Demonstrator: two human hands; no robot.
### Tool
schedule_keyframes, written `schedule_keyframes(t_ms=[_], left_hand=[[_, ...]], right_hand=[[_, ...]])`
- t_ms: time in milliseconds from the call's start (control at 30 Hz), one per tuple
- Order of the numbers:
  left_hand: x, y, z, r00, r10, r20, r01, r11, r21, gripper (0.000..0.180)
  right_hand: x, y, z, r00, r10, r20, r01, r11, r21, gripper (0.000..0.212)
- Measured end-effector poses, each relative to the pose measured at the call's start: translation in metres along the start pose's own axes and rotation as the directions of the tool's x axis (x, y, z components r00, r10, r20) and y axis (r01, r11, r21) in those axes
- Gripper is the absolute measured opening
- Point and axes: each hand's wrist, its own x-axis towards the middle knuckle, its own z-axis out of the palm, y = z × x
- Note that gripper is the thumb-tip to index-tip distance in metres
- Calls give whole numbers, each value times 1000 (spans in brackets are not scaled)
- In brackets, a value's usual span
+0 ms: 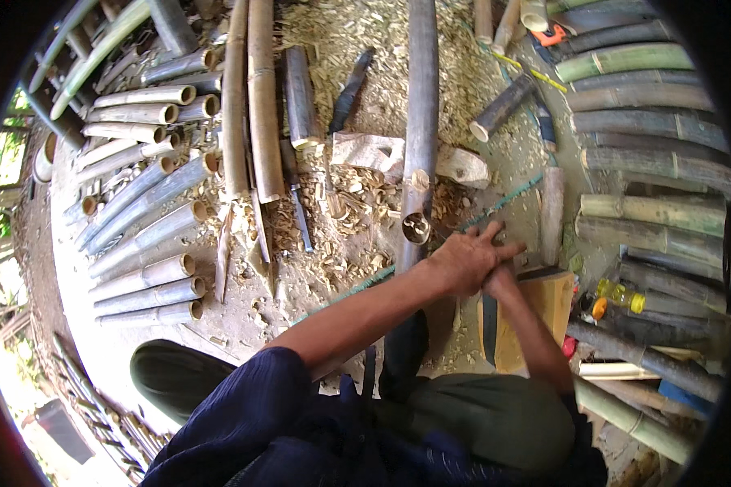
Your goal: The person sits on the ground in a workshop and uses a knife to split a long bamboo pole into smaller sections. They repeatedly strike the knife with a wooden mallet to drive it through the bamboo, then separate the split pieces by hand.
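Observation:
My left hand [461,261] reaches across to the right and lies over my right hand [498,280], just beyond the near end of a dark bamboo pole [422,97]. The left fingers are stretched apart. My right fingers are mostly hidden under the left hand, so what they hold, if anything, does not show. The pole runs away from me across a notched pale wood block [369,152], its hollow cut end [416,229] facing me. Below my hands is a light wooden board [536,318]. A short bamboo length [551,215] lies to the right of my hands.
Shavings [341,235] cover the ground. Cut bamboo tubes [150,231] lie in rows at left, with more poles [650,162] at right. A long-bladed tool [299,203] lies left of the block. An orange-bodied tape measure [549,36] and a yellow-capped bottle [621,295] are at right.

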Motion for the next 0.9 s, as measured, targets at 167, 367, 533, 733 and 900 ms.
schedule_keyframes(t_ms=[167,367,533,733,900], left_hand=[[-16,-13,-19,897,-111,-428,-21,956,-292,91],[-25,-34,-4,492,-314,-812,-107,904,-414,96],[-59,-40,-4,460,-427,-778,82,894,-441,95],[-195,-172,21,48,-733,-678,750,475,-460,45],[-185,-182,6,287,-739,-610,876,460,-145,33]], right_hand=[[86,-7,-96,964,67,259,-47,996,-82,36],[173,-58,-118,895,-134,425,314,865,-390,15],[167,-49,-109,913,-334,235,407,783,-470,8],[87,-16,-118,930,253,267,-353,816,458,35],[45,69,-36,597,787,-152,-654,588,476,38]])
